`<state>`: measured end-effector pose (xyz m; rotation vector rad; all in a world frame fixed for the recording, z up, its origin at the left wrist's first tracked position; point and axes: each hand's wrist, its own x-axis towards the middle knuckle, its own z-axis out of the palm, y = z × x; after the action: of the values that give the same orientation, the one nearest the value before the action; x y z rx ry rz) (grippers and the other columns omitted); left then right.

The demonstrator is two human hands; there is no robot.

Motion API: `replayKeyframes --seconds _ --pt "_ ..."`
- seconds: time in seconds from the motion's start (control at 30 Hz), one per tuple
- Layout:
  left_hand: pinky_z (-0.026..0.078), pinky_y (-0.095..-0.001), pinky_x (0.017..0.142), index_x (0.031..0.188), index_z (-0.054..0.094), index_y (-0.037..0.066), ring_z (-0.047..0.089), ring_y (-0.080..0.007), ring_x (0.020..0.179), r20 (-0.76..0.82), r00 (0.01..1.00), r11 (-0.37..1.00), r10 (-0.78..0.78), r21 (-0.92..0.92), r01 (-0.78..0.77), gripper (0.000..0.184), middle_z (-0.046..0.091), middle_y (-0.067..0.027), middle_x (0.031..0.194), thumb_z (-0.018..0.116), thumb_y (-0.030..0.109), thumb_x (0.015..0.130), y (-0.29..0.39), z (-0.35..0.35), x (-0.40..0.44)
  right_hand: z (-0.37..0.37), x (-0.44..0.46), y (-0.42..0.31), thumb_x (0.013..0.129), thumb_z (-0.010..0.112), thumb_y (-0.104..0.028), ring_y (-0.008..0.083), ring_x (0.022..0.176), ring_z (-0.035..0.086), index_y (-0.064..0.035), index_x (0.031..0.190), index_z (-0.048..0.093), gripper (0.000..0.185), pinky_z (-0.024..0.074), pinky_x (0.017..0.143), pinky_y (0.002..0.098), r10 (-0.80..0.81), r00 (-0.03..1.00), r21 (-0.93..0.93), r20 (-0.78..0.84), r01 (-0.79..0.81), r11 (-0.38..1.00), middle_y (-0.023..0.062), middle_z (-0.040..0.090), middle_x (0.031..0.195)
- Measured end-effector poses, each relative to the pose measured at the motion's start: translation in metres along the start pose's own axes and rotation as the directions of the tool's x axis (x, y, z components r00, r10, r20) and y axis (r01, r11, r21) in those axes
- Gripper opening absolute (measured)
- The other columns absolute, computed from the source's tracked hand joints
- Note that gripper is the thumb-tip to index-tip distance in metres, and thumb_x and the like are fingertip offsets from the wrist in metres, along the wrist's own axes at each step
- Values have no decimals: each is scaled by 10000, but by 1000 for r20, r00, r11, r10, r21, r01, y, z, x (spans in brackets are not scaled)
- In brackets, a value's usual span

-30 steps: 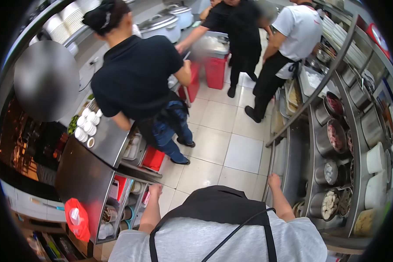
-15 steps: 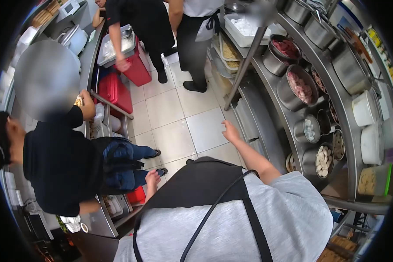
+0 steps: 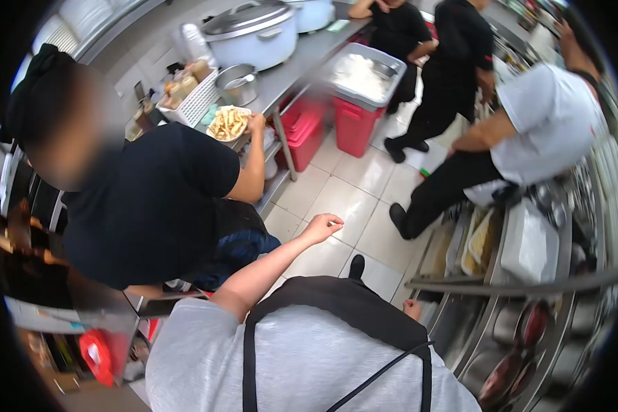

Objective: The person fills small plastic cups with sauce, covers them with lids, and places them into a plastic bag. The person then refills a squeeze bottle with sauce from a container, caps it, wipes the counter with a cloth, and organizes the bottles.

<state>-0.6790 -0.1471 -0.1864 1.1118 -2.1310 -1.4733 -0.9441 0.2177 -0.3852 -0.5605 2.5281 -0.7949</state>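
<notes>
My left hand [image 3: 322, 229] is stretched forward over the tiled floor, its fingers curled together; whether something small is between them I cannot make out. My right hand [image 3: 412, 310] hangs low beside the black apron [image 3: 343, 305], partly hidden, near the metal shelving, with its fingers bent. Neither hand touches a shelf or a counter. To the left of my left hand, a co-worker in a dark shirt [image 3: 165, 199] holds the edge of a white dish of pale, strip-shaped food [image 3: 228, 124] at the counter.
A grey tub of white contents [image 3: 364, 77] rests on a red bin [image 3: 355, 127]. Several co-workers stand ahead, one in a white shirt [image 3: 549, 123] at the right. A metal rail [image 3: 515, 288] crosses the right side. A large lidded pot [image 3: 253, 44] stands on the back counter.
The view has swung left and I am farther along the aisle. My left hand has reached forward, while my right hand has dropped back beside the apron. The dish of food is now plainly visible.
</notes>
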Motion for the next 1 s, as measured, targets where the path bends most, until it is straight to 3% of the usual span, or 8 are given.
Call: replayKeyframes --seconds 0.17,0.47,0.67,0.73,0.83,0.9,0.93,1.0 --pt "476 -295 657 945 641 45 612 -168 748 -139 984 993 -114 -8 114 194 649 -96 861 592 153 791 -25 -13 37 -14 151 -108 678 639 -149 226 640 595 -36 796 626 164 467 628 328 -184 978 -29 93 188 982 120 610 676" --pt "478 -311 707 951 648 62 616 -196 761 -398 820 912 -411 -176 372 197 651 -108 887 584 131 777 -23 -52 45 60 317 -408 730 630 -140 225 742 608 -25 925 608 227 470 703 300 -621 718 132 314 615 778 122 637 811" --pt "469 -300 720 950 643 49 615 -187 783 -491 712 864 -503 -307 399 200 649 -110 901 584 141 783 -34 -87 41 146 238 -562 755 632 -215 313 717 583 18 621 606 270 443 681 364 -738 352 259 577 777 573 188 590 742" --pt "467 -298 727 948 644 54 613 -187 790 -558 667 869 -494 -332 366 202 647 -111 901 590 155 783 -58 -93 40 166 200 -590 750 620 -198 269 747 591 0 708 622 202 454 694 337 -779 221 309 587 828 468 156 600 730" --pt "388 -224 524 968 624 17 446 -47 559 -641 609 884 -467 -358 300 197 555 8 625 583 122 806 -76 -104 36 194 163 -627 726 637 -143 302 827 570 -11 868 612 196 450 734 358 -887 -141 459 439 884 87 158 590 870" --pt "398 -226 536 966 627 29 463 -53 568 -685 534 868 -496 -374 326 198 574 -3 636 592 130 799 -74 -113 32 204 138 -657 724 635 -103 319 905 539 -21 1001 571 296 436 786 373 -837 -222 505 500 860 74 154 563 971" --pt "474 -310 710 960 644 82 624 -211 770 -646 507 820 -571 -415 394 230 650 -114 867 597 197 767 -70 -120 28 214 127 -676 724 635 -103 319 905 539 -21 1001 571 296 436 786 373 -831 -267 532 489 846 41 154 563 971" --pt "476 -313 721 963 641 72 624 -215 793 -695 449 825 -562 -429 368 229 647 -116 888 592 193 775 -67 -129 25 236 110 -715 729 635 -119 332 946 520 -22 1008 574 301 420 815 387 -844 -337 554 418 831 -58 165 561 985"
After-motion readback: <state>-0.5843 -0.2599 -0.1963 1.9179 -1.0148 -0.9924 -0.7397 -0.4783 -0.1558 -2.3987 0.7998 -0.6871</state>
